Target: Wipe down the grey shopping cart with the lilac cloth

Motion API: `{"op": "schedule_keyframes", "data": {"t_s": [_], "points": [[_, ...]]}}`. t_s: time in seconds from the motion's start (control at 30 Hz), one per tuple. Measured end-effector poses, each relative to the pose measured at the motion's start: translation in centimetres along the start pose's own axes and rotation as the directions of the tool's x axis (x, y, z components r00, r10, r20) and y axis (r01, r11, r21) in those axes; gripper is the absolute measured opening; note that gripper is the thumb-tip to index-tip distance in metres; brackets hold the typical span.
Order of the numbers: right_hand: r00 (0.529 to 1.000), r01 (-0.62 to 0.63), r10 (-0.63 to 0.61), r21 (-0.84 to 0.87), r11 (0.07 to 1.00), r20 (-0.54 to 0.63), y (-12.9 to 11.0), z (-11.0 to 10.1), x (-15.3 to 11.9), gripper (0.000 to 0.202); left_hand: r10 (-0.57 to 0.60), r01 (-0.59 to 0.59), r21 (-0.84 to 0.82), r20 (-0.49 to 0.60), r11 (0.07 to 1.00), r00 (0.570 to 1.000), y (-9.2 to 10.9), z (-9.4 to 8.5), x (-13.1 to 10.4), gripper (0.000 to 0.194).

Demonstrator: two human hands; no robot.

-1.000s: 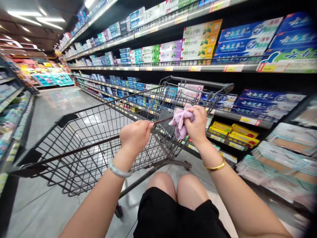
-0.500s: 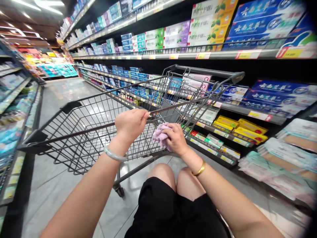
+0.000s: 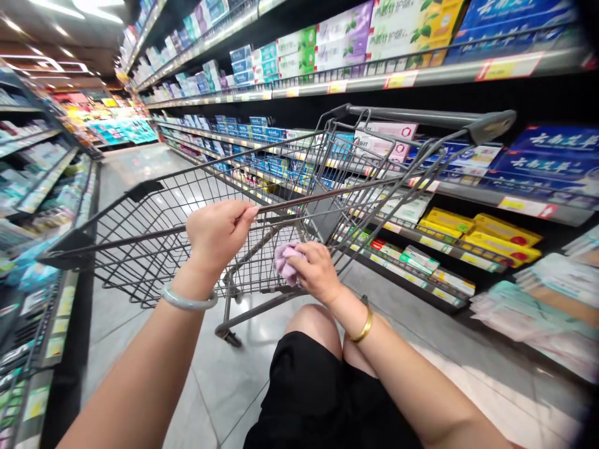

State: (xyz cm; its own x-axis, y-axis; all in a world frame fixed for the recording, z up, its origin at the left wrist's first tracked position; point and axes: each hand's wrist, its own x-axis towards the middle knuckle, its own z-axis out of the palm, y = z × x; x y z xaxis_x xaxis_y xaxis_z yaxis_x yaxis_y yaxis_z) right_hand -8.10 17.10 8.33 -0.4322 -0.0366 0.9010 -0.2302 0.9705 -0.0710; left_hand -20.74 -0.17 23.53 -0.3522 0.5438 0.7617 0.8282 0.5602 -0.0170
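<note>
the grey wire shopping cart (image 3: 154, 237) is steadied by the left hand (image 3: 218, 232); the crumpled lilac cloth (image 3: 283, 262), pinched in the right hand (image 3: 318, 272), is best pressed firmly along each wire.

Aisle floor (image 3: 140, 168) open ahead; shelves (image 3: 421, 78) crowd right.
</note>
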Motion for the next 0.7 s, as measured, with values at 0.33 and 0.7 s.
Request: {"op": "schedule_keyframes", "data": {"t_s": [0.33, 0.7], "points": [[0.990, 0.119, -0.114, -0.058, 0.991, 0.086, -2.6, 1.4, -2.0, 0.010, 0.025, -0.025, 0.007, -0.060, 1.000, 0.998, 0.1, -0.7, -1.7, 0.035], [0.933, 0.249, -0.229, -0.040, 0.968, 0.278, -2.8, 3.1, -4.1, 0.014, 0.061, -0.064, -0.126, -0.029, 0.990, 0.998, 5.5, -0.7, -0.5, 0.045]]}}
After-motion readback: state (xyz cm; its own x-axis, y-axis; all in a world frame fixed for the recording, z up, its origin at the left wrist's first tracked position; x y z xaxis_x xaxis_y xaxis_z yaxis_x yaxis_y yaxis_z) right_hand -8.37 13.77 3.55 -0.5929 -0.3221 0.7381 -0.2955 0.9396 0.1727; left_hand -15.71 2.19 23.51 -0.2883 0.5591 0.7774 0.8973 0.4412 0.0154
